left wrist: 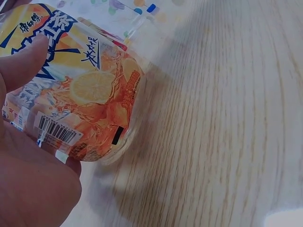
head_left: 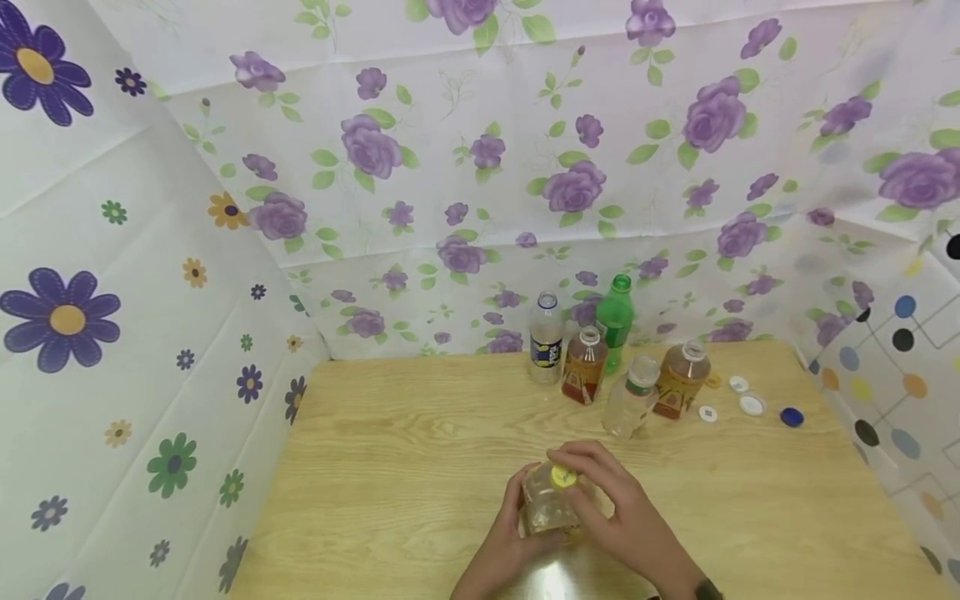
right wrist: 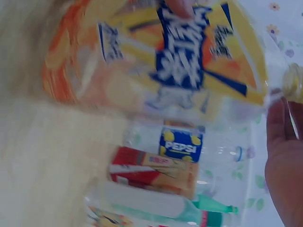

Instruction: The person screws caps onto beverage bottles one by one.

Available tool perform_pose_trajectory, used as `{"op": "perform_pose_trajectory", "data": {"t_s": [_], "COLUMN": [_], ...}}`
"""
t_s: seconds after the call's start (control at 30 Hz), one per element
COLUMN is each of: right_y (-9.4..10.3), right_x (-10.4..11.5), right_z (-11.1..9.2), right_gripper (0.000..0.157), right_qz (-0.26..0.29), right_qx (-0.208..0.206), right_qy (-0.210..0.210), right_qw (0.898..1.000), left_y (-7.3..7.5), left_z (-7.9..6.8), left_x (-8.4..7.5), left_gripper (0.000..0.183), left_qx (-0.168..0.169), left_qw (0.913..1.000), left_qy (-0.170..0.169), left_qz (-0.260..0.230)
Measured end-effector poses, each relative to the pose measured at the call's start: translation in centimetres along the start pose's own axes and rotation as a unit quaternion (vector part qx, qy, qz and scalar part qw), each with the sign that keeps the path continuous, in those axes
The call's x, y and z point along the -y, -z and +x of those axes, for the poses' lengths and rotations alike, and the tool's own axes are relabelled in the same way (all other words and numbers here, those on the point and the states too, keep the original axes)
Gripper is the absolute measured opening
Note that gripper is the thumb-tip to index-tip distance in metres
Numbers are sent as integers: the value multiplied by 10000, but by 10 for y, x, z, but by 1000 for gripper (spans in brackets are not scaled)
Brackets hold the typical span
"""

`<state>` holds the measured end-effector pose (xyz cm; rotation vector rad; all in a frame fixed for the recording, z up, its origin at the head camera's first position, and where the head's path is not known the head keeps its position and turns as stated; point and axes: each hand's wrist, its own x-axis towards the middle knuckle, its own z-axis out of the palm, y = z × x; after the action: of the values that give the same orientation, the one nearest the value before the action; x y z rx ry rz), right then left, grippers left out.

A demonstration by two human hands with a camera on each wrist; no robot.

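Now, clear bottle (head_left: 546, 507) within curled left fingers (head_left: 513, 493), yellow cap (head_left: 563, 476) between pinching right fingers (head_left: 594, 467)

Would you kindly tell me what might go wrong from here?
The yellow cap between the right hand's fingers could slip and roll off toward the loose white caps. Squeezed too hard, the clear bottle in the left hand might dent. A sudden move forward could topple the nearest standing bottle.
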<state>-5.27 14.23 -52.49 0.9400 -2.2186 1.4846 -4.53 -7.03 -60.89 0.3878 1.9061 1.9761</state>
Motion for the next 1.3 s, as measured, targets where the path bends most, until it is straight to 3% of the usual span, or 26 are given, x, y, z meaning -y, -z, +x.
{"op": "perform_pose_trajectory", "data": {"t_s": [0.2,0.5,0.73,0.97,1.13,1.3], "right_y": [17,24,28,30,33,36], "right_x": [4,5,8,10,13,17], "right_z": [12,23,22,24,31,41], "right_gripper": [53,38,45,45,41,34], "right_qz": [-209,-246,-229,-96,-669,-1373], "right_qx": [756,933,1220,1327,1175,1476], "right_qy": [114,-305,-418,172,551,520], "right_qw": [9969,9949,9914,9910,9893,9781], "left_y": [2,4,2,1,0,0], "left_z": [1,-3,-2,-3,-3,-2], "left_x": [2,0,0,0,-1,-2], "left_gripper": [84,84,83,81,82,82], "left_qx": [74,-28,38,35,74,78], "left_qw": [9998,10000,9999,9999,10000,10000], "left_qy": [-183,76,107,120,56,52], "left_qz": [81,-48,-12,-40,4,-11]}}
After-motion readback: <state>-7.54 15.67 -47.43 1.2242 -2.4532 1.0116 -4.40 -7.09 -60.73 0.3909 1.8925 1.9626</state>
